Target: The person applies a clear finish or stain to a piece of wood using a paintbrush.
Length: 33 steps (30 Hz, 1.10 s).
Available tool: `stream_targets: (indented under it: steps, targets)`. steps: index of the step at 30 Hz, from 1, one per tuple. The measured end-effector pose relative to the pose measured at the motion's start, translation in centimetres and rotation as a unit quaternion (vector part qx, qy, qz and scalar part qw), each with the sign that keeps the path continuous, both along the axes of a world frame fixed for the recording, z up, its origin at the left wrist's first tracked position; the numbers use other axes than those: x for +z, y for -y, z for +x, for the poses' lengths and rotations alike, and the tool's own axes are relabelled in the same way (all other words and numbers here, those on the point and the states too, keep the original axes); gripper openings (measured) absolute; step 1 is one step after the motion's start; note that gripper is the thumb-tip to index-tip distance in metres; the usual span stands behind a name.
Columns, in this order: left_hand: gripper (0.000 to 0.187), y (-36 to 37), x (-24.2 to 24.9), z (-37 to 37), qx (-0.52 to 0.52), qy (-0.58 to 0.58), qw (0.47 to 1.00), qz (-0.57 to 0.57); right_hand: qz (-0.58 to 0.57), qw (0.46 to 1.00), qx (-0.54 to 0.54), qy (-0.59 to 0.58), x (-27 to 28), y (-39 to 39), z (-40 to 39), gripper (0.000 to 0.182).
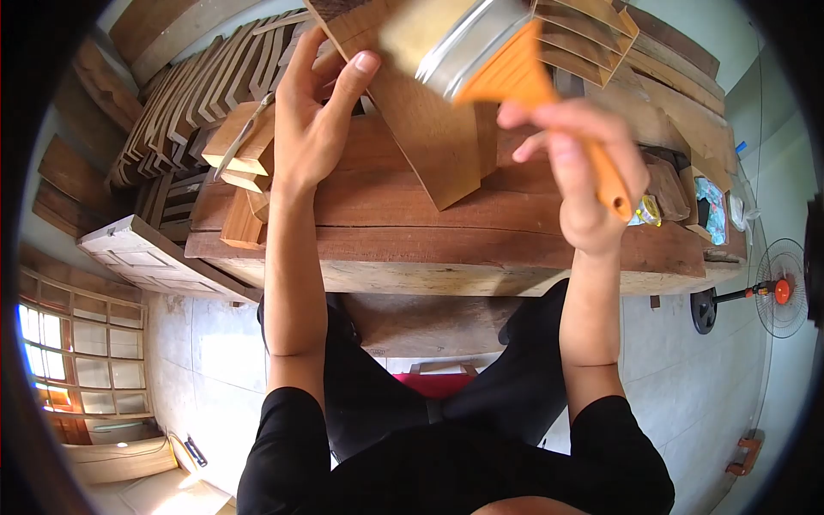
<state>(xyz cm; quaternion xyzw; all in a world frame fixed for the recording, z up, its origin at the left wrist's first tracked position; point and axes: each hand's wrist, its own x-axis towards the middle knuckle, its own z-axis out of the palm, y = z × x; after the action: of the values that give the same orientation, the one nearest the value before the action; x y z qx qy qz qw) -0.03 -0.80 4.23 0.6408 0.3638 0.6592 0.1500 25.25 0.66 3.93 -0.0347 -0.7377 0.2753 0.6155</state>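
Observation:
My right hand [584,159] is wrapped around the orange handle of a wide paintbrush [506,64], raised over the bench. Its metal band and pale bristles point up and left, blurred at the tip, and overlap the upper part of a wooden board [429,142]. My left hand [322,112] grips this brown board by its left edge, thumb on the near face and fingers behind. Tilted, the board has its lower corner close over the reddish wooden bench [386,206]. Part of its face is hidden behind the brush.
Wood blocks [245,142] with a thin tool on top stand left of my left forearm. Behind them lean rows of zigzag wooden pieces [189,107]. A slatted wooden frame [588,39] is at the back right. An open box [712,210] sits at the bench's right end, near a fan [779,290].

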Motion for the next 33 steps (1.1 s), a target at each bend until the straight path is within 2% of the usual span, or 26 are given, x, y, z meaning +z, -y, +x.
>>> stream_targets:
  steps: [1, 2, 4, 6, 9, 11, 12, 14, 15, 17, 18, 20, 22, 25, 26, 29, 32, 33]
  targets:
    - [0.050, 0.2, 0.0, 0.1, 0.000, -0.008, 1.000, 0.001, -0.035, 0.997, 0.006, -0.068, 0.2, 0.4, -0.5, 0.016]
    - [0.050, 0.3, 0.0, 0.3, 0.001, -0.016, 1.000, 0.003, -0.030, 0.995, -0.022, -0.088, 0.7, 0.5, -0.8, 0.019]
    - [0.050, 0.7, 0.0, 0.8, 0.003, -0.034, 0.999, 0.010, 0.032, 0.999, -0.010, 0.004, 0.9, 0.2, 0.2, 0.021]
    - [0.053, 1.2, 0.1, 1.1, -0.010, -0.052, 0.999, 0.009, 0.066, 0.997, 0.008, 0.045, 0.9, 0.2, 0.2, 0.021]
    - [0.055, 1.4, 0.0, 1.5, -0.032, -0.040, 0.999, 0.016, 0.054, 0.997, -0.033, -0.036, 0.8, 0.9, -0.6, 0.023]
    - [0.055, 1.6, 0.2, 1.9, -0.022, -0.054, 0.998, 0.029, 0.069, 0.997, -0.013, -0.024, 1.0, 1.5, -0.4, 0.022]
    - [0.053, 1.7, 0.0, 1.7, -0.021, -0.067, 0.997, 0.029, 0.087, 0.996, -0.004, 0.030, 1.2, 1.4, 0.6, 0.023]
    - [0.050, 2.0, 0.2, 2.0, -0.017, -0.068, 0.997, 0.037, 0.069, 0.997, -0.031, 0.024, 1.3, 2.0, 0.9, 0.025]
    - [0.050, 2.1, 0.4, 2.5, -0.002, -0.057, 0.998, 0.032, 0.060, 0.997, -0.044, 0.022, 1.5, 2.4, 1.0, 0.026]
    - [0.050, 2.3, 0.5, 3.4, 0.031, -0.032, 0.999, 0.024, 0.007, 0.995, -0.057, -0.083, 1.6, 2.5, 0.3, 0.026]
    - [0.054, 2.3, 0.5, 3.6, 0.048, -0.024, 0.998, 0.023, 0.006, 0.994, -0.051, -0.094, 1.5, 2.6, 0.1, 0.023]
    - [0.057, 2.2, 0.2, 3.7, 0.094, -0.023, 0.994, 0.044, 0.041, 0.999, -0.011, -0.007, 1.4, 2.2, 1.0, 0.022]
    - [0.058, 1.6, -0.4, 3.7, 0.130, -0.008, 0.986, 0.101, 0.048, 0.998, 0.017, -0.022, 1.3, 2.0, 0.7, 0.018]
    - [0.057, 2.4, -0.2, 4.7, 0.250, -0.072, 0.962, 0.084, 0.039, 0.997, -0.070, -0.006, 1.6, 2.0, 1.4, 0.025]
    - [0.063, 2.8, -0.2, 5.1, 0.262, -0.045, 0.963, 0.052, 0.029, 0.998, -0.054, -0.004, 1.5, 2.0, 1.4, 0.026]
    - [0.074, 0.8, -0.6, 2.7, 0.258, -0.120, 0.924, 0.255, -0.013, 1.000, -0.019, -0.018, 1.3, 2.3, 1.7, 0.025]
    - [0.118, -0.3, -0.8, 1.7, 0.090, 0.047, 0.982, 0.158, -0.070, 0.990, 0.069, -0.099, 1.1, 1.3, 2.1, 0.019]
    - [0.126, -0.8, -1.7, 0.8, 0.034, 0.060, 0.994, 0.088, -0.063, 0.994, 0.063, -0.064, 1.1, 1.1, 2.6, 0.019]
